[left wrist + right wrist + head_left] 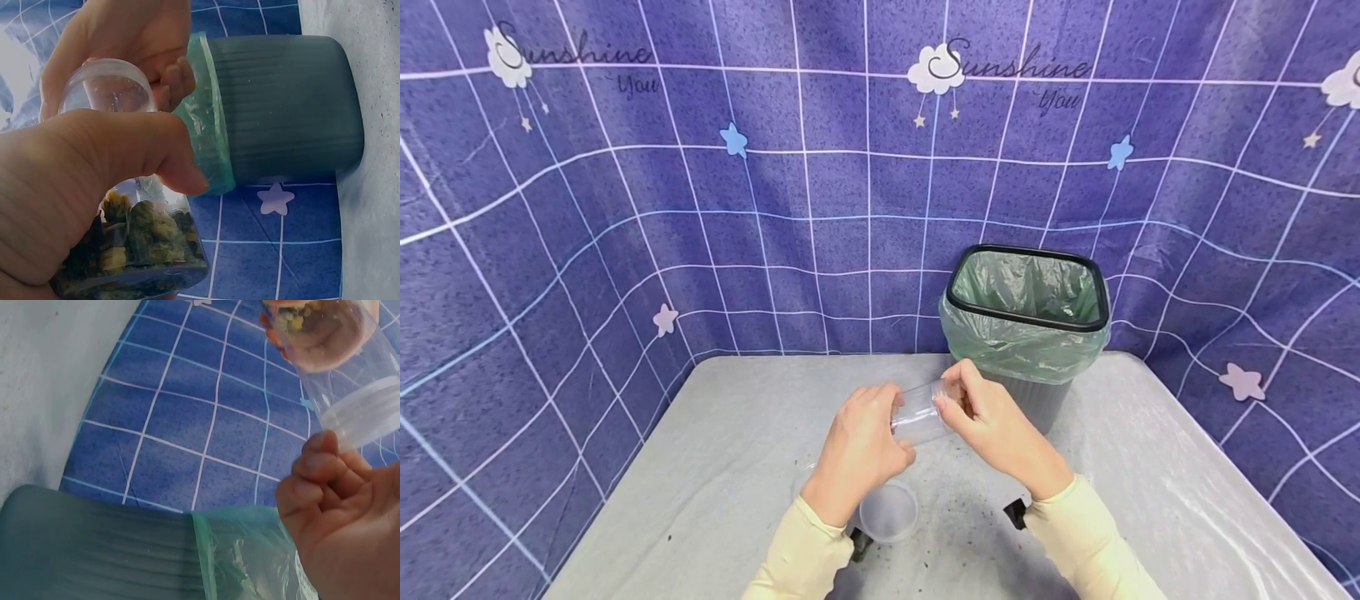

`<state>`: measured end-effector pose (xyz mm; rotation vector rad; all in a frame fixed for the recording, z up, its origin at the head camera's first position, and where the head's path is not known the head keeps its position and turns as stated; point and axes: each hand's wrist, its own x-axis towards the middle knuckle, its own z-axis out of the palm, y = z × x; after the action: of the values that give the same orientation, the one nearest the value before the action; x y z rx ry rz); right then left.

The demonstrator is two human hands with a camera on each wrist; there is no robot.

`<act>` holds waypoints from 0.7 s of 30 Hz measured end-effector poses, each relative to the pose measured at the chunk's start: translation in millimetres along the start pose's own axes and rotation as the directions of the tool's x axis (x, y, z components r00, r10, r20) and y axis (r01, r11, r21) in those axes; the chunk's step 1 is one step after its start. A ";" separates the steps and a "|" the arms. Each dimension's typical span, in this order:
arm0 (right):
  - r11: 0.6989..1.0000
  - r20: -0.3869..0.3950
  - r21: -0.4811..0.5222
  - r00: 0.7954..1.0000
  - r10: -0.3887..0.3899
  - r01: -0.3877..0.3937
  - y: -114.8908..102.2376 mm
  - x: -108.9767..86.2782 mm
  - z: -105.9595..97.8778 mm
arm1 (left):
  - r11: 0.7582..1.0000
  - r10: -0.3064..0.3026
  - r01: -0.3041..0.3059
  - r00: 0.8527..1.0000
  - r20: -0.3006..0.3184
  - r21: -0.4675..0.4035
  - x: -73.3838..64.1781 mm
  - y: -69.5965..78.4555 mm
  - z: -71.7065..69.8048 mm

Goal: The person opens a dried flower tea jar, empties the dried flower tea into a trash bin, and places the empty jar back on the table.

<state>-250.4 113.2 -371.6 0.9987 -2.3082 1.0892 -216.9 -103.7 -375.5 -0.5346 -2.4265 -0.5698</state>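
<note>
A clear plastic jar (917, 414) is held tilted above the table between both hands. My left hand (867, 437) grips the jar's body near its base, thumb along one side. Dried yellow and dark green flower heads (153, 234) lie toward the base, seen through the wall in the left wrist view. At the other end is the translucent ridged neck (365, 412). My right hand (992, 417) has curled fingers and thumb around this mouth end, fingertips right at the neck. A round translucent lid-like piece (888, 511) lies on the table beside the left wrist.
A grey bin (1047, 400) with a green liner (1022, 342) and black rim stands at the back right, just behind the right hand. Another clear piece (803, 480) is partly hidden by the left wrist. Dark crumbs dot the grey table (737, 467). A blue patterned curtain (850, 183) surrounds it.
</note>
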 end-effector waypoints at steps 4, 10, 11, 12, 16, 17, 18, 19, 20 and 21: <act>1.000 0.071 0.019 0.997 -0.007 0.006 2.0 -0.2 -4.7 | 1.000 -0.006 0.006 1.000 0.019 0.009 0.9 -0.7 -1.4; 0.997 0.159 0.082 0.987 -0.010 -0.003 3.0 -0.2 -11.9 | 1.000 -0.015 0.015 0.999 0.042 0.006 0.7 -2.0 -1.7; 0.996 0.170 0.094 0.985 -0.014 -0.002 3.2 -0.3 -13.0 | 1.000 -0.017 0.017 0.999 0.045 0.007 0.6 -2.3 -1.5; 0.995 0.180 0.103 0.983 -0.019 0.001 3.6 -0.4 -14.1 | 1.000 -0.019 0.019 0.999 0.047 0.006 0.5 -2.6 -1.3; 0.994 0.208 0.112 0.978 -0.032 0.009 4.4 -1.3 -17.7 | 1.000 -0.024 0.024 0.998 0.058 0.003 0.5 -3.9 -0.8; 0.993 0.214 0.114 0.976 -0.034 0.010 4.4 -1.5 -18.3 | 1.000 -0.024 0.024 0.998 0.061 0.004 0.5 -4.2 -0.8; 0.993 0.220 0.118 0.975 -0.034 0.008 4.2 -1.7 -18.9 | 1.000 -0.024 0.023 0.998 0.062 0.003 0.5 -4.5 -0.9; 0.992 0.224 0.124 0.974 -0.034 0.006 3.6 -1.8 -19.3 | 1.000 -0.024 0.024 0.998 0.065 0.002 0.5 -4.8 -1.0; 0.992 0.228 0.130 0.973 -0.037 0.007 3.3 -1.9 -19.6 | 1.000 -0.024 0.024 0.998 0.066 0.005 0.5 -5.0 -1.1; 0.991 0.229 0.134 0.973 -0.039 0.008 2.8 -2.0 -19.8 | 1.000 -0.024 0.024 0.997 0.068 0.007 0.6 -5.3 -1.0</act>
<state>-250.1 130.9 -362.0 1.2615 -2.4223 1.1849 -219.5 -108.5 -375.8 -0.5311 -2.5010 -0.5627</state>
